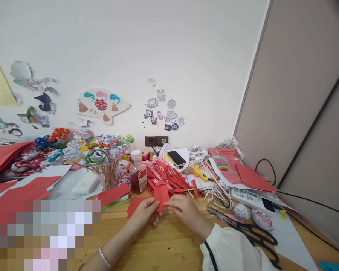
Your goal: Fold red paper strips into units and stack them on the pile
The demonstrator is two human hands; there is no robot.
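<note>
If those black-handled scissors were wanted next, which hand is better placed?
Probably the right hand: the black-handled scissors lie close beside it, while the left hand is farther away, holding the red paper.

On the right arm (202,226) we note a loose white sleeve (234,248), gathered at the cuff (212,235), with a narrow black stripe (210,256); on the left, a bare forearm (121,237) ringed by a silvery bracelet (104,257) of small segments.

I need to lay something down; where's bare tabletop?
Bare wood lies between the left forearm and right sleeve, nearer than the left hand and right hand. Beyond them, the bottle, red strips and paper flowers are crowded; scissors and paper balls crowd the right side.
</note>
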